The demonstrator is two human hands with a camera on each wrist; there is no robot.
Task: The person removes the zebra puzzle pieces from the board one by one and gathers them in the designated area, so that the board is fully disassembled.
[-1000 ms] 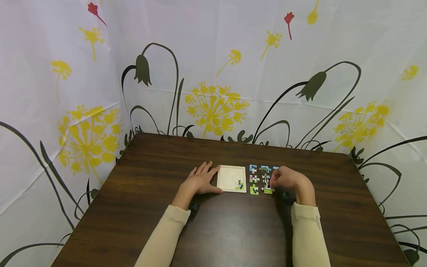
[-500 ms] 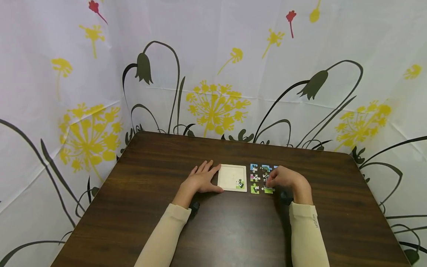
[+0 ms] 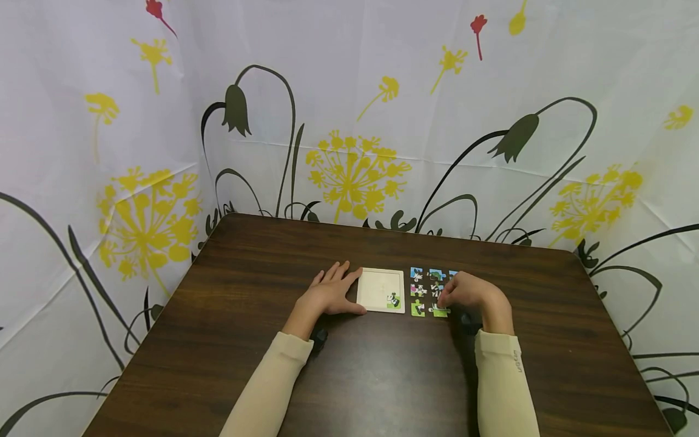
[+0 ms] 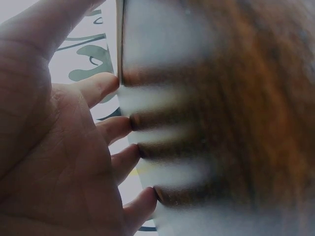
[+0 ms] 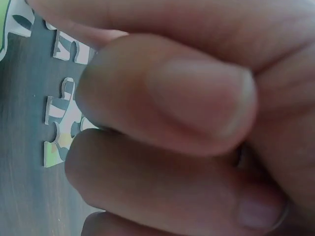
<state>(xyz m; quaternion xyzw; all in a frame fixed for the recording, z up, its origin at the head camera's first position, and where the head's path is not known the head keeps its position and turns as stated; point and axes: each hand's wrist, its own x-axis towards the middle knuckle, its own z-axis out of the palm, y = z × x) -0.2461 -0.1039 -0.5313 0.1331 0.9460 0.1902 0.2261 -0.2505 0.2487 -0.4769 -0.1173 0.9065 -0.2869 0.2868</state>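
Note:
My left hand lies spread at the left side of a square wooden puzzle tray, thumb and index finger at its edge. In the left wrist view its fingertips rest on the tabletop beside the tray's edge. One panda-patterned piece sits in the tray's lower right corner. My right hand is over the loose pieces, its fingers curled and their tips pinching at a green-edged puzzle piece in the bottom row. That right wrist view shows mostly curled fingers, with a green piece by the fingertips.
Loose pieces lie in rows right of the tray, among them a blue one, a pink-marked one and a green one. My right hand covers part of the right column. The dark wooden table ends at a flower-printed curtain.
My right hand's fingertips have moved slightly left over the bottom-row piece. The left hand and the tray stay put; the head view has shifted a little.

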